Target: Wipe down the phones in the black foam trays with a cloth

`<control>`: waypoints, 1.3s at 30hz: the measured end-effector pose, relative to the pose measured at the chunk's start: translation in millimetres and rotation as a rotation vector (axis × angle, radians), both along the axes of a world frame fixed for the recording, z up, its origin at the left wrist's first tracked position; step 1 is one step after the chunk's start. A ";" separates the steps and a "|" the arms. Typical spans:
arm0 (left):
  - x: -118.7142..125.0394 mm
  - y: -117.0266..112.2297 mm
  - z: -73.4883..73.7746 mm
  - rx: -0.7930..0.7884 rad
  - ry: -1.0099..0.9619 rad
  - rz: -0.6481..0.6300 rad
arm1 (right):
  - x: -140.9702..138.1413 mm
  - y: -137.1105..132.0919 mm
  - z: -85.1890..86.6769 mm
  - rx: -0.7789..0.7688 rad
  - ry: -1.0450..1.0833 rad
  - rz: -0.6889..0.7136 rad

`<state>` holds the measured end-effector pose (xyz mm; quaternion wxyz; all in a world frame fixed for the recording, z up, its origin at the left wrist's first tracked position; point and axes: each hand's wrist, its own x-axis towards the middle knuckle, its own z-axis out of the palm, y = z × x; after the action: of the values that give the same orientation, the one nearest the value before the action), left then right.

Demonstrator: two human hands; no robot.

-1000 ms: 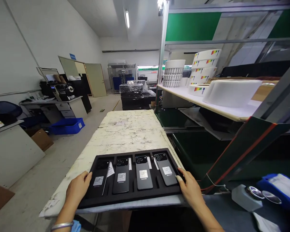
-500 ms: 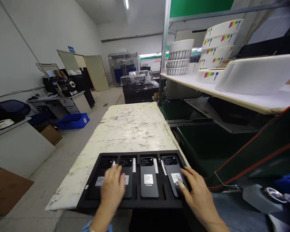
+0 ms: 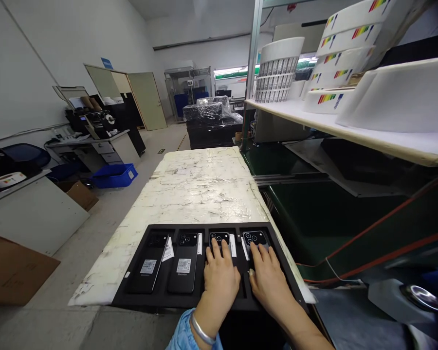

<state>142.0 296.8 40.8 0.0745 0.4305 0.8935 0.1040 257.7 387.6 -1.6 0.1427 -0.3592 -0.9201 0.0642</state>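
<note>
Smartphones (image 3: 255, 238) in the right slots of a black foam tray (image 3: 190, 302), at the tabletop's (image 3: 190, 194) near edge, are covered by the flat, open left hand (image 3: 221, 282) and right hand (image 3: 270, 284), nothing gripped; tipping could be caused by uneven pressure.

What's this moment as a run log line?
left hand: over third phone | right hand: over fourth phone | black tray: four phones

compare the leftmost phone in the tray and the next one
The leftmost phone leans more, top tipped right; the phone beside it sits nearly straight. A white tag angles against the leftmost phone; the other has a white strip to its right. Both have dark backs and white stickers.
</note>
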 end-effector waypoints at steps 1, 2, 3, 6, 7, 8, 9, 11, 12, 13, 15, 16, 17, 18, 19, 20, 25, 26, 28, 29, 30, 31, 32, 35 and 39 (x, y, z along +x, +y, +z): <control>-0.9 1.3 2.5 0.005 -0.016 0.006 | -2.3 -1.1 2.0 -0.006 -0.019 -0.003; -2.6 1.8 5.1 0.022 -0.041 0.011 | -4.0 -1.8 4.0 -0.017 -0.034 -0.009; -5.7 1.3 7.9 0.046 -0.073 0.017 | -5.0 -2.1 6.3 -0.033 -0.045 -0.016; -22.0 -8.2 17.2 0.120 -0.159 0.023 | -2.3 1.5 16.6 -0.104 -0.035 -0.005; -28.6 -13.8 20.5 0.134 -0.173 0.020 | 0.6 4.2 21.4 -0.136 -0.008 0.008; -34.9 -20.4 23.9 0.140 -0.181 0.017 | 4.3 7.5 26.8 -0.170 0.030 0.018; -40.3 -27.3 27.2 0.142 -0.187 0.016 | 8.6 11.2 32.5 -0.206 0.074 0.023; -46.9 -40.7 33.4 0.126 -0.182 0.036 | 17.7 17.8 43.3 -0.266 0.152 0.000; -48.0 -46.2 36.0 0.110 -0.170 0.054 | 21.7 20.1 47.9 -0.282 0.173 -0.021; -48.1 -50.5 38.4 0.091 -0.153 0.071 | 25.0 21.5 51.7 -0.284 0.175 -0.050; -46.5 -54.9 41.8 0.049 -0.119 0.093 | 29.2 21.3 56.6 -0.241 0.113 -0.129; -45.6 -55.4 42.8 0.032 -0.105 0.093 | 30.3 20.4 57.9 -0.198 0.060 -0.174; -44.8 -55.0 43.3 0.017 -0.092 0.088 | 31.1 19.4 58.7 -0.149 0.000 -0.211; -44.2 -54.1 43.4 0.005 -0.082 0.081 | 31.8 18.7 59.3 -0.101 -0.060 -0.233; -43.5 -53.0 43.0 -0.004 -0.074 0.075 | 32.6 18.6 60.1 -0.062 -0.109 -0.245; -42.8 -52.0 42.3 -0.011 -0.066 0.070 | 33.4 19.1 61.5 -0.037 -0.143 -0.250; -33.0 -49.3 40.2 -0.017 -0.052 0.035 | 31.8 15.6 78.2 -0.001 -0.108 -0.328; -30.2 -48.7 40.6 -0.011 -0.047 0.031 | 28.1 10.8 82.3 0.004 -0.083 -0.326; -24.5 -46.6 42.2 0.003 -0.035 0.024 | 16.3 -2.6 88.9 -0.003 -0.052 -0.286; -22.0 -45.2 42.9 0.011 -0.031 0.018 | 8.8 -10.3 91.1 -0.015 -0.045 -0.254; -19.9 -43.8 43.3 0.019 -0.030 0.012 | 0.7 -18.0 92.3 -0.031 -0.043 -0.221; -18.0 -42.3 43.0 0.027 -0.031 0.006 | -7.5 -25.2 92.5 -0.049 -0.046 -0.193; -16.6 -41.0 42.1 0.034 -0.035 0.004 | -15.2 -31.6 91.7 -0.066 -0.051 -0.170; -15.4 -38.4 35.1 0.068 -0.060 0.009 | -32.6 -44.2 83.8 -0.108 -0.070 -0.137; -18.6 -38.0 25.1 0.153 -0.147 0.012 | -41.2 -49.0 70.1 -0.161 -0.060 -0.080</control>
<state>123.4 258.8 65.8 0.1061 0.4206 0.8777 0.2036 216.5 338.6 68.5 0.0883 -0.4077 -0.9007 0.1212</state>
